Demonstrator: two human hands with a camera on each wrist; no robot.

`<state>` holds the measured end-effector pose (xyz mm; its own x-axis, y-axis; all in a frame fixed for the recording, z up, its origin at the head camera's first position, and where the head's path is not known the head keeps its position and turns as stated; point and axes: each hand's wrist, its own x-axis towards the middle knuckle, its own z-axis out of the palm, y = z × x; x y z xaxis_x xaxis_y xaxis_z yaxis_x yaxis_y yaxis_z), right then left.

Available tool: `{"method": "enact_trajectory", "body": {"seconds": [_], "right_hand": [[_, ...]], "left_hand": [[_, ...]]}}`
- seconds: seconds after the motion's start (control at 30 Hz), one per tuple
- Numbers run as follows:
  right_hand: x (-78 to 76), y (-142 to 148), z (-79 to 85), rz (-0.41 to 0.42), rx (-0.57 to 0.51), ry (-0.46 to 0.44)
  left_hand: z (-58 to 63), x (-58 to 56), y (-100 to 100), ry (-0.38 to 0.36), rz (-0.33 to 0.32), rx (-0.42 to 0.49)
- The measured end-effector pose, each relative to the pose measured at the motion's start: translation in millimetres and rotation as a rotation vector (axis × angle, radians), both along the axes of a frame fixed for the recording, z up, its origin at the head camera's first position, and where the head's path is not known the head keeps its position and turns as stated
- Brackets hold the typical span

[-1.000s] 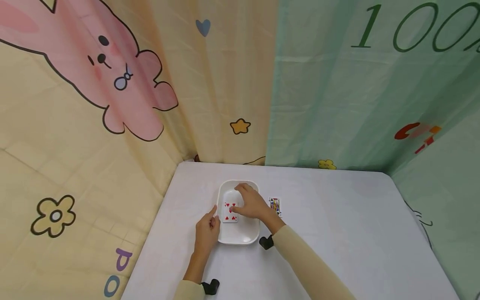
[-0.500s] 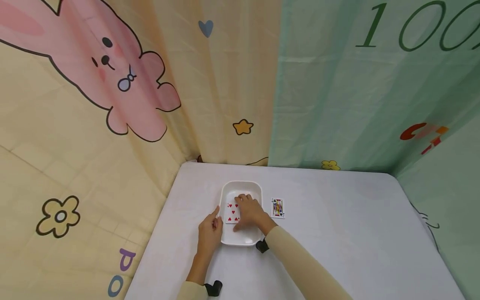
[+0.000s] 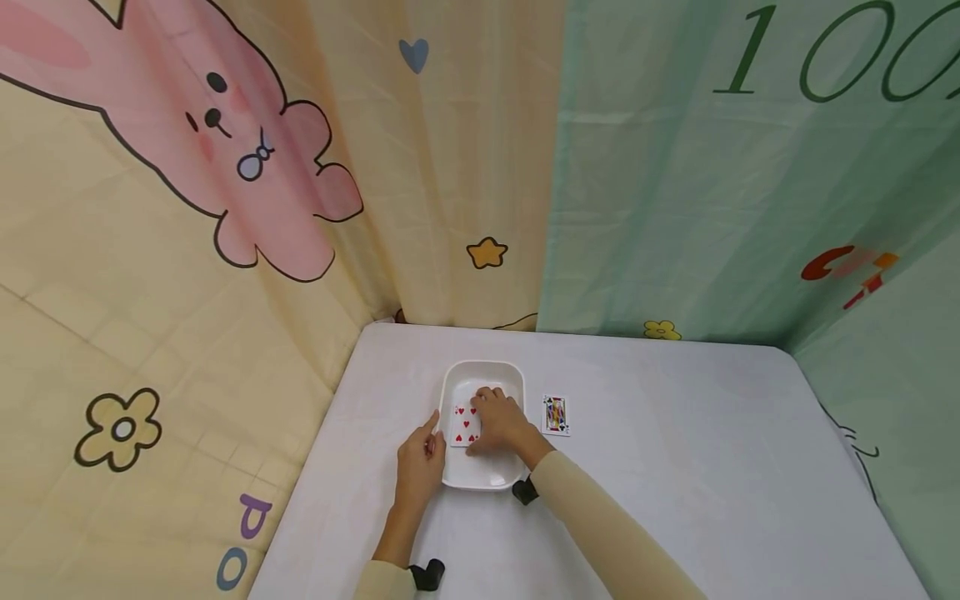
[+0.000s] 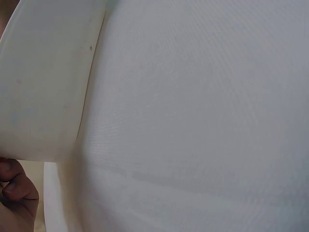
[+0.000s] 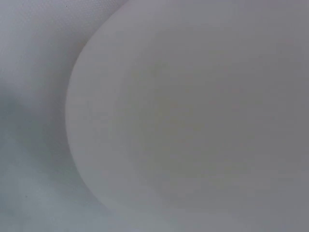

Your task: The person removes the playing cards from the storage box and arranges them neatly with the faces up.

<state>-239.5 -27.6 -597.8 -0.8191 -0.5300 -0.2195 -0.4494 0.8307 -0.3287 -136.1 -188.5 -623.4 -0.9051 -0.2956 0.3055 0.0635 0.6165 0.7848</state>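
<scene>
— Left hand (image 3: 420, 468) is pinching the left rim of the white tray (image 3: 480, 478) in the head view; right hand (image 3: 504, 425) is arching inside, thumb and fingers parted.
— Holding anything?
— I can't tell. Unlike a second ago, its thumb is clearing the middle of the hearts card (image 3: 465, 426): five red hearts are showing, upright on white, inside the tray. The face card (image 3: 556, 415) is lying outside, right.
— Left wrist?
— Curled fingers (image 4: 21, 187) are sitting by the tray's smooth wall.
— Right wrist?
— The tray's rounded end is looking blurred.
</scene>
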Motion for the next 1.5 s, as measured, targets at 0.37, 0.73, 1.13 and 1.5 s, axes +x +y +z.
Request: {"method": "enact_trajectory", "body": {"seconds": [0.37,0.73,1.13,1.5], "right_hand": [[0.8,5.0,7.5,-0.012,-0.074,-0.039],[-3.9,35.9,31.1,-0.008,-0.215,0.048],[-12.9,107.4,54.9,-0.151,-0.282,0.068],[-22.1,185.3,56.6,-0.256,-0.215,0.107]], "left_hand": [[0.2,-0.4,-0.4,-0.024,-0.014,-0.008],[5.3,1.4,2.6,-0.039,-0.002,-0.009],[3.0,-0.2,1.8,-0.013,0.002,-0.014],[2.9,-0.4,2.3,-0.017,0.000,-0.024]]}}
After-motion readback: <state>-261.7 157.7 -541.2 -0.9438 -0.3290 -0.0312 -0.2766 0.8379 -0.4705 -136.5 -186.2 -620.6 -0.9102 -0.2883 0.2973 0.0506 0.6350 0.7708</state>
